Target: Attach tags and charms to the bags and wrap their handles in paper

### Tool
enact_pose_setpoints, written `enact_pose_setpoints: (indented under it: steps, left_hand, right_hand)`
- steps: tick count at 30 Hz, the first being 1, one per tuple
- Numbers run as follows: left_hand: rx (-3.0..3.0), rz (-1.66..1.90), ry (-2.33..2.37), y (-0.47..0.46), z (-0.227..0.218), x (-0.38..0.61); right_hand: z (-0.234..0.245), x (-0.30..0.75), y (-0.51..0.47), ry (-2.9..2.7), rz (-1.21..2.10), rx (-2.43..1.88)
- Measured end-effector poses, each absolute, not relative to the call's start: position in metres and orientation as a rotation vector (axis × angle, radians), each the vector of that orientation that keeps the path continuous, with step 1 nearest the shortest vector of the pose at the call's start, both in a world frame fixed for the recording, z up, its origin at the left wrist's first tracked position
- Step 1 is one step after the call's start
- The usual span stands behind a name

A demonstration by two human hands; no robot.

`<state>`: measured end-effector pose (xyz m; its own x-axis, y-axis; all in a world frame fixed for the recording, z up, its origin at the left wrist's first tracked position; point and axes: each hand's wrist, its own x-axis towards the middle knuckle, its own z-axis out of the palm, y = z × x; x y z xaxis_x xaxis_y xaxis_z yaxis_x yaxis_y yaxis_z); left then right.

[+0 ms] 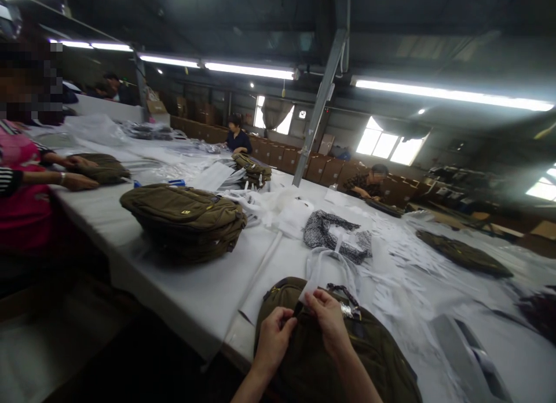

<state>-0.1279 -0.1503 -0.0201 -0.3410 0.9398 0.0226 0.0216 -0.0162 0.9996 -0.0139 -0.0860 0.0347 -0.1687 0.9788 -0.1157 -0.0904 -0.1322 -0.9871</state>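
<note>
An olive-green backpack (369, 354) lies in front of me at the table's near edge. Over its upper part, my left hand (273, 339) pinches a small black strip (298, 308), perhaps a zipper pull or strap end. My right hand (329, 317) is closed on a white strip (310, 286) of thin wrapping material, right beside the black piece. Fingertips of both hands nearly meet. A dark handle and a shiny silvery piece (346, 310) show just right of my right hand. Long white strips (332, 261) loop on the table beyond the backpack.
Stacked olive backpacks (185, 218) stand to the left. A black-and-white speckled cloth (336, 235), white scraps (408, 258) and a grey tape-dispenser-like object (471, 354) lie about the white table (186, 290). At left, a person in pink handles another olive bag (102, 168). A metal post (319, 110) rises beyond.
</note>
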Motion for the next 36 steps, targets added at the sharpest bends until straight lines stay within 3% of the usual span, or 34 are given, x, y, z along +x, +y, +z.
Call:
enact_pose_setpoints:
  steps: [6, 14, 22, 29, 36]
  left_hand:
    - [1.12, 1.455, 1.461, -0.149, -0.021, -0.129]
    - [1.121, 1.504, 1.415, -0.148, -0.021, -0.13]
    - [0.952, 1.548, 1.113, -0.146, -0.026, -0.133]
    - [0.966, 1.503, 1.26, -0.141, -0.034, -0.132]
    - [1.031, 1.493, 1.299, -0.141, -0.032, -0.132]
  right_hand:
    - [0.031, -0.014, -0.088, -1.517, 1.417, -1.03]
    - [0.028, -0.015, -0.092, -1.82, 1.102, -1.064]
    - [0.02, -0.017, -0.098, -1.856, 1.08, -1.059]
    - [0.024, -0.012, -0.102, -1.927, 1.047, -1.051]
    - [0.021, -0.003, -0.082, -1.834, 1.296, -1.072]
